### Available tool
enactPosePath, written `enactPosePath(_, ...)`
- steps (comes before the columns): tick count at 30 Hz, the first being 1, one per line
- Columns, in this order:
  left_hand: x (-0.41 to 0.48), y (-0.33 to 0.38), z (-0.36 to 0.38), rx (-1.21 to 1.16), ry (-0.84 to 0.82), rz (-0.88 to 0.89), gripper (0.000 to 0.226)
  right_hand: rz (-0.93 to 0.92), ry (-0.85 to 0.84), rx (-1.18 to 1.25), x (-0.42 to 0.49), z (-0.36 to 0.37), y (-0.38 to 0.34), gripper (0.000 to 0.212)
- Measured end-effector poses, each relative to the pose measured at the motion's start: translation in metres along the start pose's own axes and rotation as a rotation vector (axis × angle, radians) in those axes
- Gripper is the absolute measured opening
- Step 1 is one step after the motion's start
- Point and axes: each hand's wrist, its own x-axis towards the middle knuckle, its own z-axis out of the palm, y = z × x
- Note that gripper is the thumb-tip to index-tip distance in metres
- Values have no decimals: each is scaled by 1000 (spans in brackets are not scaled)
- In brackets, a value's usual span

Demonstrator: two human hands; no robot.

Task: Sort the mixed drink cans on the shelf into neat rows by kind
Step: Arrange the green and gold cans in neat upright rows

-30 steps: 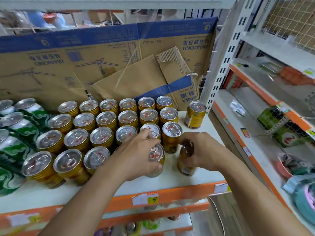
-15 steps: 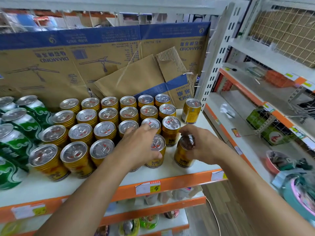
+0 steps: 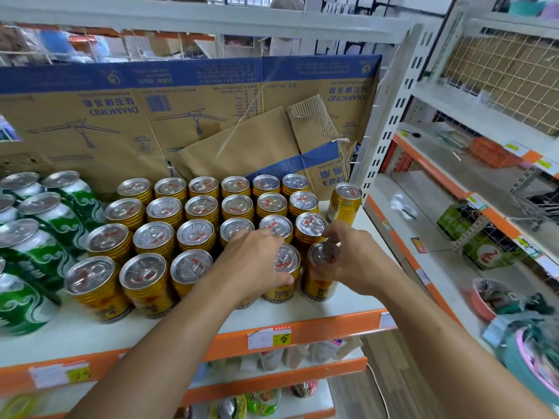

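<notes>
Gold cans with silver tops stand in several rows on the white shelf. Green and white cans stand at the left. My left hand grips a gold can in the front row, with its fingers over the can beside it. My right hand grips the gold can at the right end of that row. Both cans stand upright on the shelf and touch each other. One gold can stands alone at the back right.
Flattened cardboard boxes lean against the back of the shelf. An orange shelf edge with price tags runs along the front. A white upright post bounds the right side, with another shelf unit of goods beyond it.
My right hand has pushed its can left against the can under my left hand, closing the gap in the front row. The camera has tilted up slightly.
</notes>
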Motion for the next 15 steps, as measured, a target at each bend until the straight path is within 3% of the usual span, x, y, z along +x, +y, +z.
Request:
enactPosePath(11,4,-4,-1,-7,14,35,74,-83,-23,32,11,2,7,70)
enactPosePath(15,16,-4,-1,-121,106,68,62,-111,-40,91,14,5,18,60)
